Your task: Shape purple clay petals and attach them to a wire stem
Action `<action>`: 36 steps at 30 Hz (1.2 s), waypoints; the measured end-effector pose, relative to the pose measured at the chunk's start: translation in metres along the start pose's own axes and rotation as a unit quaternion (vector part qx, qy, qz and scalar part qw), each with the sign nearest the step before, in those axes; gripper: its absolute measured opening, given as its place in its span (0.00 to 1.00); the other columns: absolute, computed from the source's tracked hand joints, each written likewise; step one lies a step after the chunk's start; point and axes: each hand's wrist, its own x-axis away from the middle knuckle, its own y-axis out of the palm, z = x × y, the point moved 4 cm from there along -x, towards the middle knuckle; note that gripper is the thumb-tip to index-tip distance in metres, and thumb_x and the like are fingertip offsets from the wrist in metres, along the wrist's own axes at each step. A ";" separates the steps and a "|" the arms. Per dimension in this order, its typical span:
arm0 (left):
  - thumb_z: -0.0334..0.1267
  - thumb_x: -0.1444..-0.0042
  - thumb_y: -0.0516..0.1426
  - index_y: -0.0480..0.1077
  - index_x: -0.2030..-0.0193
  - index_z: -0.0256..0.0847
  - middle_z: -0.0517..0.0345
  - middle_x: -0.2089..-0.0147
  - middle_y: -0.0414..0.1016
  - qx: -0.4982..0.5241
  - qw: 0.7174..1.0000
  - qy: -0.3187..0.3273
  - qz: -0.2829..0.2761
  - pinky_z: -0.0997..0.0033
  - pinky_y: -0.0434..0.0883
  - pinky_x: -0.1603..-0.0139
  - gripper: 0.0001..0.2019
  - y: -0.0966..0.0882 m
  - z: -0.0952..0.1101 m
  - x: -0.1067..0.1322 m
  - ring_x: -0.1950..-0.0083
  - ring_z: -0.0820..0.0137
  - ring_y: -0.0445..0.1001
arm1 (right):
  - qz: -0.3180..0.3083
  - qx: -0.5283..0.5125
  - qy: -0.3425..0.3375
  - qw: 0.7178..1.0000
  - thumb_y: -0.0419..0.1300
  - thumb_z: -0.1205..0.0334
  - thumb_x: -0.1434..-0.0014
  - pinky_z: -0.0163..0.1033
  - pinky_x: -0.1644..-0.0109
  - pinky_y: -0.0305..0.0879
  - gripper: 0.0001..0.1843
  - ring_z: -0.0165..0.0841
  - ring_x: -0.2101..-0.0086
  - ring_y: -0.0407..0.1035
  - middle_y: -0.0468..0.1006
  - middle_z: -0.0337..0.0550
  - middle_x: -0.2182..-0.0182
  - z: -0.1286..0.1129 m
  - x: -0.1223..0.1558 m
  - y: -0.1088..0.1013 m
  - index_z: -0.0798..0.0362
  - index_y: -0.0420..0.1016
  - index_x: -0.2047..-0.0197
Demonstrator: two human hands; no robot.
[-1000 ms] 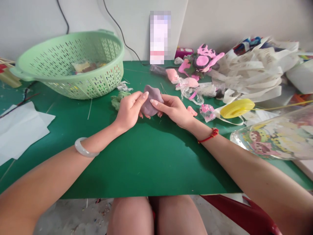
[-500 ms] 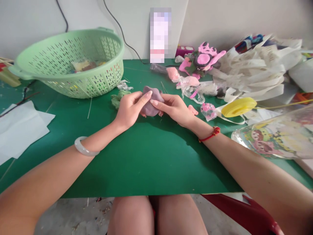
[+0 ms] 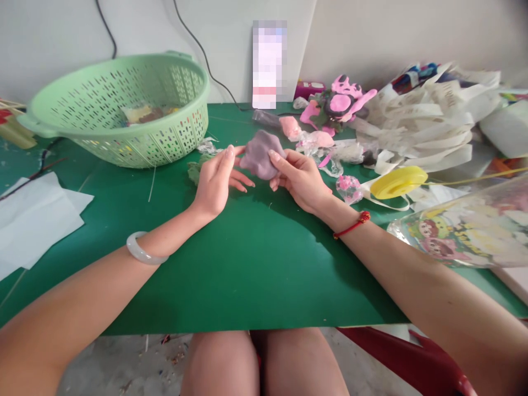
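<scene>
Pinching the purple lump (image 3: 259,153) with the right hand (image 3: 304,180), up over the green tabletop (image 3: 256,269). No longer squeezing with the left hand (image 3: 215,181), so probably a one-hand hold now. Keeping that other hand loosely spread just beside; hard to tell if touching. Reaching forward and inward with both arms (image 3: 97,294).

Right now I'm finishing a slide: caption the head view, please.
The right hand pinches a purple lump above a green table, the left hand open beside it.
</scene>
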 end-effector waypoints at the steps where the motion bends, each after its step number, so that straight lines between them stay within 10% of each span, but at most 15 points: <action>1: 0.60 0.32 0.51 0.76 0.47 0.41 0.50 0.55 0.81 -0.017 1.000 0.015 0.008 0.71 0.77 0.71 0.26 -0.001 0.001 0.001 0.66 0.68 0.82 | 0.015 -0.016 0.004 1.000 0.73 0.36 0.51 0.31 0.75 0.70 0.29 0.25 0.79 0.69 0.69 0.31 0.80 0.001 -0.001 -0.002 0.51 0.66 0.71; 20: 0.50 0.33 0.57 0.45 0.20 0.58 0.52 0.19 0.52 -0.062 0.974 0.112 -0.188 0.59 0.80 0.44 0.39 0.007 -0.012 0.003 0.38 0.57 0.77 | -0.014 -0.036 -0.006 0.999 0.68 0.39 0.40 0.29 0.73 0.73 0.22 0.22 0.78 0.73 0.74 0.30 0.73 0.004 -0.005 -0.006 0.48 0.70 0.60; 27: 0.50 0.35 0.61 0.47 0.21 0.52 0.51 0.18 0.49 -0.019 0.974 0.061 -0.219 0.53 0.77 0.38 0.41 0.011 0.001 0.007 0.28 0.48 0.67 | -0.039 -0.035 -0.021 0.998 0.69 0.38 0.42 0.31 0.71 0.75 0.23 0.24 0.76 0.74 0.76 0.31 0.73 0.004 -0.004 -0.004 0.48 0.71 0.59; 36: 0.58 0.40 0.64 0.68 0.35 0.43 0.46 0.30 0.70 0.086 0.983 0.023 -0.161 0.52 0.79 0.40 0.32 0.014 0.000 0.001 0.34 0.50 0.74 | -0.068 0.017 -0.016 0.997 0.71 0.35 0.47 0.31 0.73 0.75 0.28 0.27 0.78 0.75 0.75 0.31 0.78 -0.002 0.001 0.005 0.50 0.68 0.64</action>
